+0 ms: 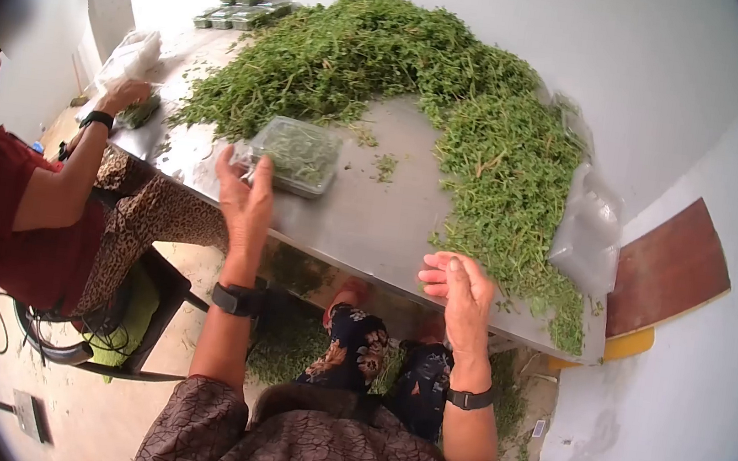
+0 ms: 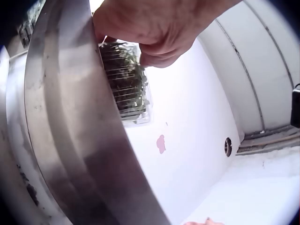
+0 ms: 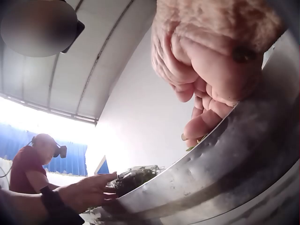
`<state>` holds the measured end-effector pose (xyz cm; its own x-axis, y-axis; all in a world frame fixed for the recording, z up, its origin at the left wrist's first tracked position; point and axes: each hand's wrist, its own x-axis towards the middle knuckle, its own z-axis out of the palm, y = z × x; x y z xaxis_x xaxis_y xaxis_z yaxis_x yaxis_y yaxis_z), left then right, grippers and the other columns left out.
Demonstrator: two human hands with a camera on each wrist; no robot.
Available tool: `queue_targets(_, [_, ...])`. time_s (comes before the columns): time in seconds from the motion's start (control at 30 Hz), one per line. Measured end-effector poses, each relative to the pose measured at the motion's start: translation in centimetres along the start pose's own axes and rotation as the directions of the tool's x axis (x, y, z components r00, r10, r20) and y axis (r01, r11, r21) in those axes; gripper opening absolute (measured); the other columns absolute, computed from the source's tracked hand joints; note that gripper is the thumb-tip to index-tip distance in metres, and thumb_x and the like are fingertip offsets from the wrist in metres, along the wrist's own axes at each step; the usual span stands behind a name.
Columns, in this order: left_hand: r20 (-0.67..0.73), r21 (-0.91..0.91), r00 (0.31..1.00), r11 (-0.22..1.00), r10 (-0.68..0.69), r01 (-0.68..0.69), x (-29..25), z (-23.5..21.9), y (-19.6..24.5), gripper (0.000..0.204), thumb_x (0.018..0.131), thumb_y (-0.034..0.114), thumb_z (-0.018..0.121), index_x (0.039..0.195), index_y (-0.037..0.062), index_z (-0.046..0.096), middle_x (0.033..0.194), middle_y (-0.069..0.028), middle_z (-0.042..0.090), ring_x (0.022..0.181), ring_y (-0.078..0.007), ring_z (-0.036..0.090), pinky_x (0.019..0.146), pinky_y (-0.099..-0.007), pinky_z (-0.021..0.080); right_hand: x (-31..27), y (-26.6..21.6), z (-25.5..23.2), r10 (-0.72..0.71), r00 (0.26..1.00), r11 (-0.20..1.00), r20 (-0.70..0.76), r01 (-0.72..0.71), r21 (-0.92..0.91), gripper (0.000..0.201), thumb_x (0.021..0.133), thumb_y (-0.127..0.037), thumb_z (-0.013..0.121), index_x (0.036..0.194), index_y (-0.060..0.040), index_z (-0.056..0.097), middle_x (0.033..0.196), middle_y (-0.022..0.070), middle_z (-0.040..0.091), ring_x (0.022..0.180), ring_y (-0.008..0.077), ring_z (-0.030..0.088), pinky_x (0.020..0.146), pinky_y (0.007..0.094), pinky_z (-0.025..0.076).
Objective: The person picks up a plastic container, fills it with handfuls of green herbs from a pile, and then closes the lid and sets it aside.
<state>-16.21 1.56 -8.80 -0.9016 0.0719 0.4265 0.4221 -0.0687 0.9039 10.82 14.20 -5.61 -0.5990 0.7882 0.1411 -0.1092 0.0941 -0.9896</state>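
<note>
A clear plastic box packed with cut greens, lid closed, stands near the front edge of the metal table. My left hand is at its near left corner, fingers extended and thumb overlapping its side. In the left wrist view the same box shows just below that hand. Over the table's front edge, my right hand has loosely bent fingers. A bit of green leaf shows by its fingertips in the right wrist view.
A large heap of leafy green stems curves round the back and right of the table. Several filled boxes are stacked at the back left. Empty clear trays lean at the right. Another person sits at the left, handling greens.
</note>
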Motion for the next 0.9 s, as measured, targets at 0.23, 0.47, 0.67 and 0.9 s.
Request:
queue_targets(0.23, [0.162,0.314,0.905,0.849,0.393,-0.425,1.0,-0.8,1.8,0.054,0.085,0.026,0.065,0.130,0.0025,0.046,0.135,-0.0213,0.042,0.126,-0.0386,0.037,0.106,-0.0448,0.029,-0.1,0.8,-0.3,-0.084,0.993,0.996,0.079,0.087,-0.035,0.024,0.098,-0.018,0.046,0.102,0.0019,0.060,0.097,0.0096,0.067,0.078,0.0133,0.064,0.067,0.0251,0.052])
queue_targets(0.47, [0.525,0.382,0.744,0.667,0.413,-0.640,1.1,-1.7,2.9,0.060,0.073,0.037,0.072,0.125,0.0105,0.057,0.135,-0.0164,0.045,0.125,-0.0365,0.039,0.105,-0.0489,0.027,-0.2,1.0,-0.4,-0.095,0.987,0.995,0.133,0.099,-0.023,0.019,0.097,-0.014,0.048,0.101,0.0009,0.060,0.095,0.0068,0.066,0.078,0.0120,0.063,0.068,0.0251,0.052])
queue_targets(0.67, [0.333,0.685,0.763,0.413,0.555,-0.600,0.0,0.7,3.3,0.047,0.068,0.030,0.078,0.110,0.0114,0.063,0.104,-0.0098,0.055,0.100,-0.0286,0.052,0.086,-0.0431,0.038,-0.3,1.1,-0.4,-0.089,0.986,0.994,0.141,0.097,-0.050,0.016,0.095,-0.009,0.048,0.102,0.0005,0.059,0.095,0.0062,0.065,0.079,0.0114,0.063,0.068,0.0249,0.052])
queue_targets(0.9, [0.312,0.741,0.754,0.349,0.578,-0.573,-0.1,2.0,2.8,0.044,0.072,0.030,0.076,0.109,0.0117,0.063,0.109,-0.0075,0.057,0.108,-0.0294,0.051,0.091,-0.0432,0.036,-0.3,1.2,-0.5,-0.125,0.985,0.991,0.117,0.130,-0.037,0.014,0.094,-0.007,0.050,0.101,0.0016,0.059,0.093,0.0069,0.065,0.077,0.0126,0.064,0.067,0.0249,0.053])
